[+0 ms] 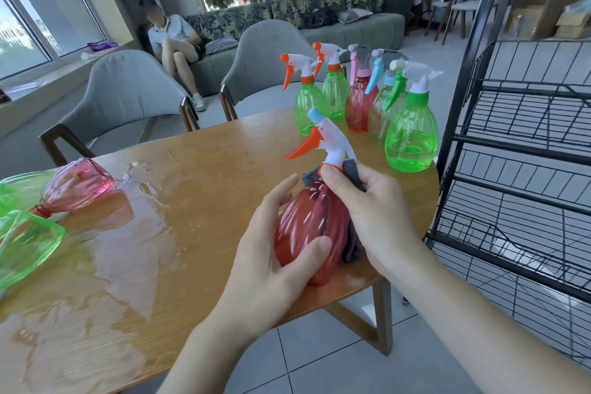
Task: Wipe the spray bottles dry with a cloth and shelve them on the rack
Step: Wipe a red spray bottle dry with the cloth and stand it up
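A red spray bottle (307, 227) with a white head and orange trigger is held over the table's near edge. My left hand (271, 253) grips its body from below, thumb across the front. My right hand (367, 211) holds a grey cloth (353, 246) against the bottle's neck and right side. Several more spray bottles stand upright at the table's far right, the nearest a green one (411, 141). A pink bottle (76, 185) and green bottles (25, 243) lie on their sides at the left. The black wire rack (527, 144) stands to the right.
The wooden table (192, 185) has a wide puddle of water across its left and middle. Two grey chairs (128, 96) stand behind it. A person sits on a sofa (351, 29) further back. Tiled floor shows below the table edge.
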Tool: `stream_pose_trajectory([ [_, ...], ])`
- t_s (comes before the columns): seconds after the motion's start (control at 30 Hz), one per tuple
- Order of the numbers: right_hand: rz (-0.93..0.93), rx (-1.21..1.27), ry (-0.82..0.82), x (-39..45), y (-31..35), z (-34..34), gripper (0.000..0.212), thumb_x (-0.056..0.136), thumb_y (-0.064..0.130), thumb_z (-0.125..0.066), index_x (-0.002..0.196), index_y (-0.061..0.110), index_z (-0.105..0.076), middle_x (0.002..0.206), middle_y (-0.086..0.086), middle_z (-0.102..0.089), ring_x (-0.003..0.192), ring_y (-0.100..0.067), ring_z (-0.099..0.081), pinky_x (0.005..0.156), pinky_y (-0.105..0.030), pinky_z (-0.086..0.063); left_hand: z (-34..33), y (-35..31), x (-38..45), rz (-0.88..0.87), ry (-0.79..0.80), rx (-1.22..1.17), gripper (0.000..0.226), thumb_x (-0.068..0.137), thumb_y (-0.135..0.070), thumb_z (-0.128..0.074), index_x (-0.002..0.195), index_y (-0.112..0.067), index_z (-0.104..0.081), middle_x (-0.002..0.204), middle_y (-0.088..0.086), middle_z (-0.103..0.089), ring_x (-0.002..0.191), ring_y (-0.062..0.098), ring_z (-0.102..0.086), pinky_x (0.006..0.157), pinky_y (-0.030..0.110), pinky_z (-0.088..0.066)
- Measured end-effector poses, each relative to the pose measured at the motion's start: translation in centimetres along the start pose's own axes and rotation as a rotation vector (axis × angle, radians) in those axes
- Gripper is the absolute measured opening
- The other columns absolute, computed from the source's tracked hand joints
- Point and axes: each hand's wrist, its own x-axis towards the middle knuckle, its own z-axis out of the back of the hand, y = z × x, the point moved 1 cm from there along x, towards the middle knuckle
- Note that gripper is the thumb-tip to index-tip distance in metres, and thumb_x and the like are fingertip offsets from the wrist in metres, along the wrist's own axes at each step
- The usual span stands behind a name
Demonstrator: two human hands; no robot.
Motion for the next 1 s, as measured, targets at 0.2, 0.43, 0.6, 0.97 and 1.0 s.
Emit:
stream_pose_trajectory([
  [0.2,0.169,-0.373,-0.115,-0.9,0.0,-0.3,0.038,0.105,0.038,-0.060,0.076,0.013,-0.063,0.058,0.011,-0.056,0.056,-0.009,-0.051,0.053,-0.019,-0.035,-0.2,0.3,0.6,-0.042,-0.017,0.277,0.082,0.084,-0.045,-0.080,0.156,-0.046,-0.042,0.143,-0.023,-0.058,0.132,0.001,-0.057,0.110,0.032,-0.050],
  [0.43,0.041,-0.105,0.109,0.0,-0.2,0.5,0.042,0.102,0.037,-0.045,0.113,-0.001,-0.061,0.112,-0.036,-0.062,0.106,-0.055,-0.058,0.089,-0.069,-0.050,0.7,1.5,0.9,-0.014,-0.057,0.170,0.090,0.078,-0.061,-0.082,0.157,-0.048,-0.041,0.143,-0.021,-0.059,0.131,0.006,-0.061,0.107,0.037,-0.055],
  [0.6,-0.113,0.152,-0.019,0.0,-0.8,1.3,0.023,0.096,0.016,-0.072,0.118,0.022,-0.078,0.109,0.000,-0.080,0.108,-0.016,-0.075,0.105,-0.046,-0.055,0.8,1.5,0.7,-0.018,-0.030,0.125,0.088,0.080,-0.056,-0.084,0.157,-0.045,-0.043,0.145,-0.017,-0.060,0.131,0.012,-0.063,0.105,0.039,-0.056],
  [0.97,-0.007,0.159,-0.217,-1.7,-0.9,-0.3,0.021,0.097,0.018,-0.074,0.116,0.021,-0.079,0.102,0.005,-0.081,0.101,-0.012,-0.076,0.095,-0.042,-0.060,0.8,1.5,0.8,-0.042,-0.014,0.122,0.089,0.079,-0.058,-0.084,0.157,-0.047,-0.042,0.145,-0.020,-0.058,0.130,0.012,-0.062,0.101,0.035,-0.058],
  [1.0,0.046,0.090,-0.222,-1.7,-0.7,-0.1,0.021,0.096,0.018,-0.074,0.116,0.021,-0.080,0.103,0.006,-0.081,0.102,-0.009,-0.075,0.095,-0.039,-0.060,0.8,1.5,0.8,-0.045,-0.011,0.131,0.089,0.080,-0.058,-0.085,0.157,-0.048,-0.042,0.144,-0.022,-0.057,0.130,0.010,-0.062,0.101,0.033,-0.058],
])
